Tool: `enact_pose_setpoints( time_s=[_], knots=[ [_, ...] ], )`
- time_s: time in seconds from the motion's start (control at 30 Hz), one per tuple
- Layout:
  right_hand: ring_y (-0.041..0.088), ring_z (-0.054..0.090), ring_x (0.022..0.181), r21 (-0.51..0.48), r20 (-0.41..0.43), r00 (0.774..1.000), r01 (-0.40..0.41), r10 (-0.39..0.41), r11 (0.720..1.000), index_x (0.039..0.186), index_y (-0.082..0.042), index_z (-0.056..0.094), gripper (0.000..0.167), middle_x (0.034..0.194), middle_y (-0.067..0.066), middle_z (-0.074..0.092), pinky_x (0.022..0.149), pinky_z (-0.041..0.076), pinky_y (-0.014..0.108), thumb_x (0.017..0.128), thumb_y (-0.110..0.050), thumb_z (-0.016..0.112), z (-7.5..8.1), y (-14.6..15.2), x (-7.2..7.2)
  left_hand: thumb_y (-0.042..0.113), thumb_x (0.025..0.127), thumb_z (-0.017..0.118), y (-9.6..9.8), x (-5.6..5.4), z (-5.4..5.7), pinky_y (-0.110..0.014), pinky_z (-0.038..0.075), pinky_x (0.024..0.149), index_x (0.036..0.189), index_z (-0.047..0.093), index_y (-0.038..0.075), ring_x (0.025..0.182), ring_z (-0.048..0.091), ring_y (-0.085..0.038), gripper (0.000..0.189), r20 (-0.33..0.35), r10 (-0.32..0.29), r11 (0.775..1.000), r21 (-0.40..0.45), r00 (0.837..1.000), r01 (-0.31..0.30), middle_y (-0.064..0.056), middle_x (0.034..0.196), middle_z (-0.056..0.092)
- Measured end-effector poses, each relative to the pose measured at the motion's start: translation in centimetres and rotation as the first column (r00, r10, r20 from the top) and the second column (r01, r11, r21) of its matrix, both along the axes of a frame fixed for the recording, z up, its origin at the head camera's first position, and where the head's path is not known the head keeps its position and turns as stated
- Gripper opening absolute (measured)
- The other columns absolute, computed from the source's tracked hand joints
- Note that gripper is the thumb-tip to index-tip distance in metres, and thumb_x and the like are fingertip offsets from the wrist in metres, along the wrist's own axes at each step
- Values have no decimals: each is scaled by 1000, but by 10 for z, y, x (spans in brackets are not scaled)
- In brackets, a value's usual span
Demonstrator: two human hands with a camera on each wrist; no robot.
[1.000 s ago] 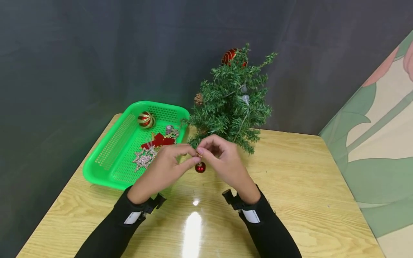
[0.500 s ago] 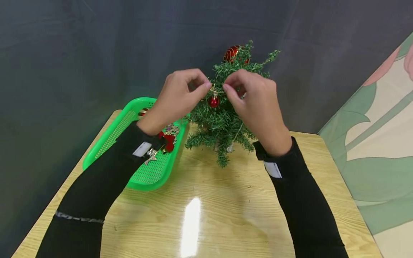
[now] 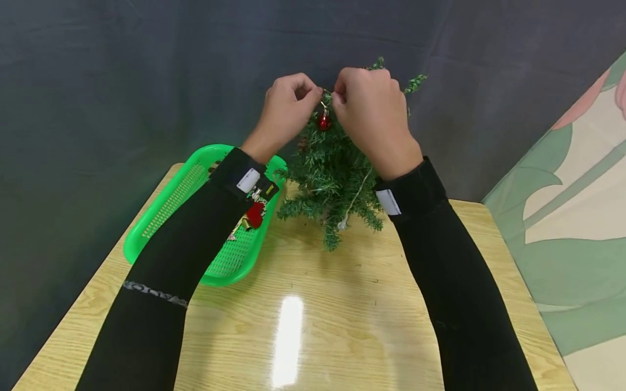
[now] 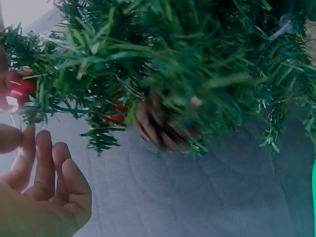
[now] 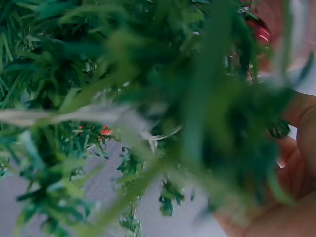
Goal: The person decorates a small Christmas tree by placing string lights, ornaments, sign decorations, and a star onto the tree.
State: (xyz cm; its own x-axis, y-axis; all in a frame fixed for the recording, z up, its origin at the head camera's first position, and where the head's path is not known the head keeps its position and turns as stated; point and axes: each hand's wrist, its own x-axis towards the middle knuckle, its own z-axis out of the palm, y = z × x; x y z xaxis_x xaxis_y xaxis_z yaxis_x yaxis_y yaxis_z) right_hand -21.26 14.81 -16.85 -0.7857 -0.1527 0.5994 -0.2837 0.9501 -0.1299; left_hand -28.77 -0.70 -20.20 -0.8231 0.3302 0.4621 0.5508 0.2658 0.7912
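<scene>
A small, shiny red Christmas bauble (image 3: 324, 121) hangs on a gold loop at the upper left side of a small artificial Christmas tree (image 3: 325, 168). My left hand (image 3: 290, 111) pinches the loop between thumb and forefinger, just above the bauble. Close beside it, my right hand (image 3: 375, 122) has its fingers curled at the tip of a green branch (image 3: 327, 99), its palm side hidden in the head view. In the left wrist view the bauble (image 4: 20, 89) sits against the branch end. Needles cover much of the right hand (image 5: 296, 163) in its wrist view.
A green plastic basket (image 3: 171, 201) stands left of the tree, partly behind my left sleeve, with a red bow (image 3: 255, 215) and other ornaments in it. A pine cone (image 3: 303, 144) and a light bulb on a wire (image 3: 342, 224) hang on the tree. A dark curtain (image 3: 146, 70) hangs behind.
Both hands have risen from over the table in front of the tree to its upper part, carrying the bauble along. They first drew apart, then came closer together around the branch tip.
</scene>
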Motion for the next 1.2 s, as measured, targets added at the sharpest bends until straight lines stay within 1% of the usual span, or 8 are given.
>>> enact_pose_setpoints(
  time_s=[0.13,0.23,0.33,0.47,0.57,0.73,0.9,1.2],
  knots=[
    [22,38,55,36,32,996,83,-84,996,86,-6,66,35,70,9,50,53,29,36,108,-14,41,-1,-2,-7,21,108,55,3,-2,-4,-30,37,69,85,62,13,65,43,-17,25,77,-2,1000,-29,997,4,2,77,56],
    [18,24,53,92,13,986,162,-164,982,69,-12,44,39,64,3,29,53,20,35,108,-11,38,-3,-4,-10,21,108,55,4,-3,-7,-30,37,68,84,62,13,61,42,-16,26,98,-8,998,-57,995,14,2,74,54],
    [15,13,54,152,-39,973,229,-226,961,68,-19,23,43,65,-1,15,55,13,34,107,-6,33,-5,-8,-12,19,107,54,4,-3,-9,-31,39,68,88,66,12,58,42,-15,24,91,-12,995,-96,996,21,2,76,56],
    [14,10,55,213,-97,962,270,-255,939,68,-20,19,45,65,-2,13,57,11,34,107,-1,32,-6,-12,-9,18,105,56,3,-1,-8,-32,42,70,96,73,11,61,47,-17,21,96,-32,982,-183,995,49,1,85,64],
    [17,15,56,237,-96,965,260,-244,936,66,-18,21,46,63,0,15,60,13,36,108,-2,33,-6,-13,-5,20,105,59,1,1,-7,-31,45,75,102,77,10,71,54,-16,20,104,-53,974,-214,993,74,-1,94,69],
    [25,29,60,193,-130,975,204,-181,960,67,-11,41,43,62,6,29,63,18,39,109,-8,35,-8,-10,5,16,104,61,-4,2,-8,-31,44,76,106,79,5,69,52,-14,21,81,-111,983,-140,991,122,-3,93,70],
    [35,45,69,51,-216,971,116,-102,992,89,-2,69,33,78,15,62,64,29,41,108,-13,44,-13,-1,26,14,104,62,-7,2,-12,-31,41,67,103,76,3,60,46,-13,18,66,-174,978,-106,983,180,-1,85,64],
    [39,51,77,-108,-294,954,29,-59,994,103,0,75,26,95,17,74,69,39,51,105,-14,53,-19,13,63,19,108,51,-15,10,5,-32,39,74,100,66,10,71,48,-21,19,32,-95,977,-190,995,99,-3,86,59]
  ],
)
